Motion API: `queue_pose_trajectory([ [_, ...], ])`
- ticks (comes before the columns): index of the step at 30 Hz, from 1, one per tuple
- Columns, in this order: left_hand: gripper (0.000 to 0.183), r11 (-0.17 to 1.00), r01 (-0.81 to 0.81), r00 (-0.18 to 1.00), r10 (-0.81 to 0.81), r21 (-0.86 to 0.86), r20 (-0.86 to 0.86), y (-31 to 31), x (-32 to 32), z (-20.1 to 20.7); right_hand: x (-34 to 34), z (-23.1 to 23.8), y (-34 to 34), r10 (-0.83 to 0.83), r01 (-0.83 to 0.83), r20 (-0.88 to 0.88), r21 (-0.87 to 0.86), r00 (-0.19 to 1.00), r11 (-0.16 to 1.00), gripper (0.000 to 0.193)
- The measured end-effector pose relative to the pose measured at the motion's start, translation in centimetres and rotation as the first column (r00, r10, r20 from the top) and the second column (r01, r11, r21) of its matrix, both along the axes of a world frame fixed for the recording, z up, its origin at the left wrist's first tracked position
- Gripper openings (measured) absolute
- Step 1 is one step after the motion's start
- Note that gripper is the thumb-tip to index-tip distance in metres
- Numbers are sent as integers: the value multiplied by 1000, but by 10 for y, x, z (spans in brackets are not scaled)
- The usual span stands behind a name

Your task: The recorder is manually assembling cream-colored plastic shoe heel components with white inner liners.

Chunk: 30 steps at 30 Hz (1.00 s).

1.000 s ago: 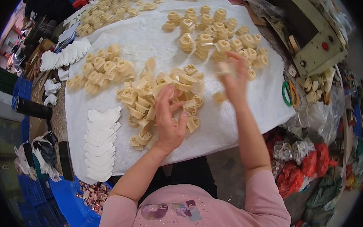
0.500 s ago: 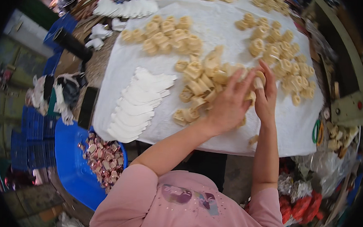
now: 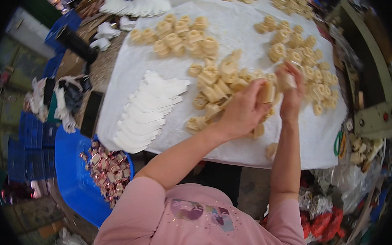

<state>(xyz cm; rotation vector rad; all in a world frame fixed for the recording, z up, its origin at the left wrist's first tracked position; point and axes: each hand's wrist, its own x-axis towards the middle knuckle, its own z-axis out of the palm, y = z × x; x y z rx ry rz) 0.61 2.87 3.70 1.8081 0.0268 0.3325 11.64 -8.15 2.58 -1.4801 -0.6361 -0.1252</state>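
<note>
My left hand (image 3: pixel 243 111) is closed around a cream ring-shaped piece (image 3: pixel 266 92), thumb and fingers on its sides. Just right of it, my right hand (image 3: pixel 292 101) is raised with the fingers curled round a smaller pale piece (image 3: pixel 288 82); this hand is slightly blurred. Under and beside my left hand lies a heap of similar cream pieces (image 3: pixel 213 92). A separate group of cream pieces (image 3: pixel 307 57) spreads beyond my right hand. One loose cream piece (image 3: pixel 271 150) rests near the cloth's front edge, beside my right forearm.
Overlapping white flat pieces (image 3: pixel 143 112) lie fanned out on the white cloth (image 3: pixel 230 151), left of the heap. Another cream cluster (image 3: pixel 181 34) sits farther back. A blue basin (image 3: pixel 70 159) of shiny coppery bits stands below the left edge. A green metal frame (image 3: pixel 373 88) borders the right.
My hands have come apart from each other. The left drew back slightly with a cream piece in its grip; the right turned and closed round a smaller pale piece.
</note>
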Motion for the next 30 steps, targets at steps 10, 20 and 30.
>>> queue_pose_trajectory([
  [10, 65, 454, -256, 967, 132, 853, 220, 14, -18, -4, 19, 30, -8, 291, -311, -112, -269, 950, 912, 42],
  [20, 72, 634, -81, 995, 95, 769, 26, 32, -33, 11, -61, -14, -108, 193, -28, 228, -576, 954, 817, 43],
  [30, 59, 442, -57, 996, -32, 895, 79, 28, -88, -35, -74, -34, -67, -143, 138, -40, -111, 989, 984, 41],
])
